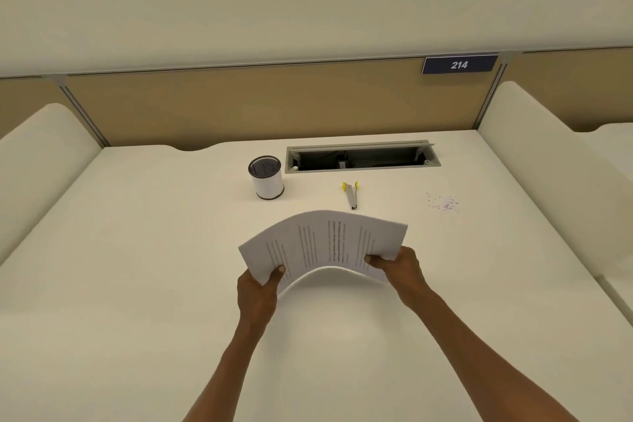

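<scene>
Gripping a paper stack (pixel 322 243) at both short ends, both hands are busy. Left hand (pixel 260 288) pinches the near-left corner, thumb on top & fingers curled under. Right hand (pixel 399 267) clamps the right end the same way, thumb over the print. Stack = printed sheets, text running sideways to the viewer, held just above the desk (pixel 137 250) approx. at its middle, not resting on it. Hands push inward, so the sheets bow up in an arch, near edge lifted clear w/ a shadow below.

Step in hand, my read: flexing the sheets to loosen & square them, i.e. prep before fastening. Next move prob. calls for relaxing the bow and tapping one long edge on the desk to align. Then one hand (right is nearer) can let go & reach fwd for the grey tool (pixel 352 195) lying just beyond the stack's far edge. It has yellow bits at its far end; stapler or staple remover, can't tell which. Other hand would need a firm pinch so nothing slides.

Farther back: mesh pen cup (pixel 266 178) w/ a white wrap, upright, left of the tool. A scatter of tiny scraps (pixel 442 204) lies off to the right, too small to ID. Behind those is an open cable hatch (pixel 359 158) in the desktop, then the tan partition (pixel 239 103) w/ a blue sign (pixel 459 64) reading 214.
</scene>
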A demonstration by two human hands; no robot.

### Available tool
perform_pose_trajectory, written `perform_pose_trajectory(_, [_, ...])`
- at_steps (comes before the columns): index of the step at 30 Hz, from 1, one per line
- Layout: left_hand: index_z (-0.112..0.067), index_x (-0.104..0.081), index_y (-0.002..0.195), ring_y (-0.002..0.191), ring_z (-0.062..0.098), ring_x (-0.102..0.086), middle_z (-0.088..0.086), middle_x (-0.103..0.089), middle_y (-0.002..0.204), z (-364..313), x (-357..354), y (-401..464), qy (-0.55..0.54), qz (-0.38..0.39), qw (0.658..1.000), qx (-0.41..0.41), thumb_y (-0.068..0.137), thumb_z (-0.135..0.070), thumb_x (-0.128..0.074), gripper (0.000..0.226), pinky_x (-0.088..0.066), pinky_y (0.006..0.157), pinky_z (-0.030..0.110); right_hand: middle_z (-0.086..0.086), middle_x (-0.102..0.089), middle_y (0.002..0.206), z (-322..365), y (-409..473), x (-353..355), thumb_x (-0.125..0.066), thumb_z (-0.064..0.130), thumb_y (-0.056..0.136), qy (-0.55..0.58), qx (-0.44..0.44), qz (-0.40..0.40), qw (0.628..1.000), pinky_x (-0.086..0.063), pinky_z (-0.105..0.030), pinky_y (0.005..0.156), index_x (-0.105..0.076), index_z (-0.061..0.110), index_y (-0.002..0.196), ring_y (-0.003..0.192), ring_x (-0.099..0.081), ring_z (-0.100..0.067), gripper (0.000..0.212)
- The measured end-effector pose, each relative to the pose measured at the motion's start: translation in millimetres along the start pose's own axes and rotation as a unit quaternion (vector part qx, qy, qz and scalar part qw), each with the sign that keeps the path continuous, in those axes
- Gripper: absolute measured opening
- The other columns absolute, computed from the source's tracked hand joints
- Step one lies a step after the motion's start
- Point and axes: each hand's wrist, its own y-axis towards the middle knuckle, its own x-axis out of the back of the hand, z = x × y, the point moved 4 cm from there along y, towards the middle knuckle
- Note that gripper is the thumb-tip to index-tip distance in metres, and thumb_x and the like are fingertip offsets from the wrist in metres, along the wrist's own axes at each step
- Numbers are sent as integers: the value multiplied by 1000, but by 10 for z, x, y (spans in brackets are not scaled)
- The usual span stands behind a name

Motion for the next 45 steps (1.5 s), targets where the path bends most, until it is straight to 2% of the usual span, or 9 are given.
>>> perform_pose_trajectory(16, [-15,-65,105,89,28,-69,3,-71,96,117,1,8,21,16,1000,6,90,-11,-73,18,-51,67,29,0,-70,92,-86,-27,-5,-75,-2,77,-6,-23,-11,1000,-46,-12,60,-68,15,101,82,-65,-12,31])
perform_pose_trajectory(20, [-11,-69,114,91,22,-72,4,-74,103,32,66,86,27,69,997,15,89,-11,-75,26,-55,71,31,-1,-71,98,90,66,84,-78,6,77,-33,-4,4,999,-48,-12,61,-68,14,110,83,-66,-8,35])
perform_pose_trajectory(24, [-18,-68,114,91,20,-75,-1,-77,104,23,66,88,0,136,989,61,85,-13,-79,32,-59,77,34,-4,-73,98,155,126,215,-82,16,75,-74,-6,-22,997,-47,-15,56,-69,8,99,77,-68,-11,29])
perform_pose_trajectory(27, [-17,-67,117,95,23,-74,2,-77,108,87,14,38,-36,135,985,97,82,-13,-80,37,-59,86,42,-3,-68,106,70,128,240,-85,18,72,-27,-44,-63,997,-50,-25,70,-59,9,115,90,-66,-20,51])
perform_pose_trajectory(30, [-15,-64,118,96,22,-72,2,-75,107,104,-81,-66,-87,119,982,118,87,-3,-75,35,-57,81,35,-11,-65,118,-74,108,169,-91,13,60,156,-115,-71,979,-55,-39,86,-51,6,129,101,-67,-28,80])
perform_pose_trajectory(34, [-12,-64,114,103,29,-70,8,-74,112,121,-240,-182,-155,107,970,156,85,4,-73,35,-54,97,48,-15,-73,102,-113,-79,-130,-74,-4,77,319,-171,-8,932,-57,-36,71,-62,1,117,89,-70,-28,42])
perform_pose_trajectory(37, [-15,-64,108,105,31,-69,7,-73,111,106,-364,-243,-198,105,957,181,86,7,-71,32,-52,100,50,-12,-73,107,-87,-188,-362,-70,-3,81,322,-146,33,935,-58,-44,81,-64,7,114,99,-70,-31,35])
perform_pose_trajectory(41, [-8,-60,123,106,32,-68,9,-72,116,86,-457,-285,-225,104,947,206,87,8,-69,41,-52,99,53,-6,-74,106,-63,-162,-469,-69,-1,83,224,-90,-13,970,-56,-48,88,-69,15,104,96,-71,-26,27])
perform_pose_trajectory(45, [-4,-62,124,106,30,-70,12,-73,117,110,-472,-299,-293,105,915,255,83,10,-71,43,-58,81,41,2,-75,102,35,-91,-406,-73,6,82,120,-13,-35,992,-56,-45,91,-71,20,100,95,-72,-18,23])
